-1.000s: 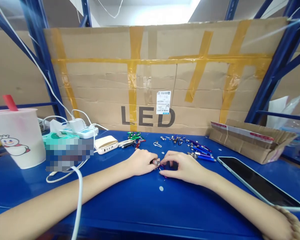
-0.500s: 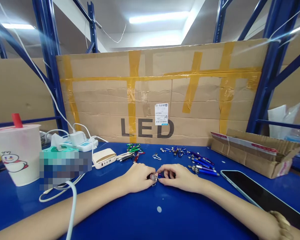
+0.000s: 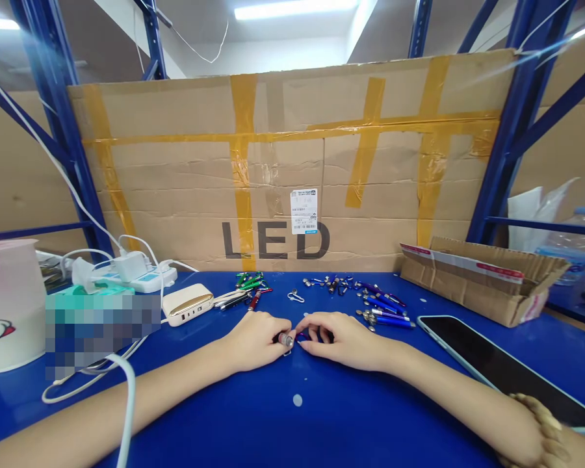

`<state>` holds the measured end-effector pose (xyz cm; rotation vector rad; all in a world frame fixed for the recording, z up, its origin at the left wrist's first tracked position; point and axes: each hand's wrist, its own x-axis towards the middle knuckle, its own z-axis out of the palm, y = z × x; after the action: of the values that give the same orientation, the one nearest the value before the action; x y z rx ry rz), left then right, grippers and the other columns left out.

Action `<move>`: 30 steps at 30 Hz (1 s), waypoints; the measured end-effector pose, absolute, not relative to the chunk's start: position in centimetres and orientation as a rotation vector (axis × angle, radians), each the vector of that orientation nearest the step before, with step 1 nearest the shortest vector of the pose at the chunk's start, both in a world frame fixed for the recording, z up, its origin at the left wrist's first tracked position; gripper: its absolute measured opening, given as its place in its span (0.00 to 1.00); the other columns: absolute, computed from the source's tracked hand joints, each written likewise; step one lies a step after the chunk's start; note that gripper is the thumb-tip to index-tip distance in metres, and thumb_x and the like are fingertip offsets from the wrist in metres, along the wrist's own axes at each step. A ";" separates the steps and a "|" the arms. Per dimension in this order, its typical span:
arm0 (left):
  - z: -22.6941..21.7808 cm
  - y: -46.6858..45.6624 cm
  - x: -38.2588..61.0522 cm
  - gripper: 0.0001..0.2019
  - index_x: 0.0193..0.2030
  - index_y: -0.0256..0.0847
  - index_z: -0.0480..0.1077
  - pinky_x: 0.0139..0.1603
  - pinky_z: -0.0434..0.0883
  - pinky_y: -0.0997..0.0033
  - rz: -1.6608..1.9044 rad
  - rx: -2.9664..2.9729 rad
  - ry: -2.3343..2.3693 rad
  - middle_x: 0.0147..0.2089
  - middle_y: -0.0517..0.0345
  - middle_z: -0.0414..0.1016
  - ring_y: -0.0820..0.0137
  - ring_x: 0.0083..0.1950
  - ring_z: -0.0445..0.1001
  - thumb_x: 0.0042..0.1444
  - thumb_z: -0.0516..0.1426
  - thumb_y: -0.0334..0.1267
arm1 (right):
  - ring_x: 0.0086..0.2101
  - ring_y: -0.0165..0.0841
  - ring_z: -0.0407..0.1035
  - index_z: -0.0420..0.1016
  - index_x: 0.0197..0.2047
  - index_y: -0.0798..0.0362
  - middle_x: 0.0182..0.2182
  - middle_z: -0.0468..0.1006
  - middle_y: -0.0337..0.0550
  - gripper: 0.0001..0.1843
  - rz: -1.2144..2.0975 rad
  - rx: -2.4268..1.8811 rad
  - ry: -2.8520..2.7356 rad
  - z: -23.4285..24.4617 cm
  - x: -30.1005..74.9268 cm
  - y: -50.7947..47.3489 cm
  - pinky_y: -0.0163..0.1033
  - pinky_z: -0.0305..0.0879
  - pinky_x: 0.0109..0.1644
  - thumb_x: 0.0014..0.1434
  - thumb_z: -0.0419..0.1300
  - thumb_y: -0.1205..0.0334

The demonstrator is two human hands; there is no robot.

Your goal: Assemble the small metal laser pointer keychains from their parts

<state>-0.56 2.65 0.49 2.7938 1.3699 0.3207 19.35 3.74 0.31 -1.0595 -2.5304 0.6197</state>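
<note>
My left hand (image 3: 256, 342) is closed round a small metal tube (image 3: 285, 339), whose silvery round end pokes out past the thumb and index finger. A small wire clip (image 3: 287, 353) shows just under it. My right hand (image 3: 344, 340) faces it almost fingertip to fingertip, with its fingers curled in. Thumb and index finger pinch a small dark blue piece (image 3: 302, 337), partly hidden. Beyond the left hand lies a slim red tube (image 3: 255, 300) beside several green pieces (image 3: 249, 281). A loose silver clip (image 3: 296, 296) lies on the blue table (image 3: 234, 416) beyond both hands.
Slim blue tubes (image 3: 385, 311) and small metal parts (image 3: 334, 284) lie at the back right. An open cardboard box (image 3: 468, 276) and a phone (image 3: 507, 370) are on the right. Left are a power bank (image 3: 188, 304), cables (image 3: 127, 403), a power strip (image 3: 146, 279) and a cup (image 3: 12, 299).
The whole view has shifted, so things appear further left and slightly higher. Both hands stay together; the blue piece at my right fingertips shows a little more.
</note>
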 end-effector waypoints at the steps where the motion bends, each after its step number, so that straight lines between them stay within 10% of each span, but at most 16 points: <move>1: 0.5 2.7 -0.6 0.10 0.23 0.40 0.61 0.24 0.51 0.78 0.321 2.795 1.368 0.21 0.63 0.67 0.75 0.24 0.64 0.53 0.47 0.37 | 0.28 0.23 0.63 0.70 0.44 0.45 0.29 0.71 0.34 0.15 0.605 -1.063 -2.531 0.3 19.4 3.7 0.30 0.53 0.31 0.56 0.52 0.51; 30: 0.7 2.5 -0.5 0.10 0.24 0.41 0.63 0.24 0.50 0.76 0.264 2.830 1.402 0.22 0.62 0.69 0.73 0.26 0.68 0.54 0.47 0.37 | 0.30 0.26 0.62 0.68 0.47 0.45 0.31 0.70 0.37 0.16 0.371 -1.083 -2.612 0.6 19.1 2.4 0.32 0.54 0.31 0.57 0.50 0.52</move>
<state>-0.47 2.50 0.67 2.8300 1.4025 0.2641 19.13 2.36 0.61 -1.0831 -2.6118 0.3707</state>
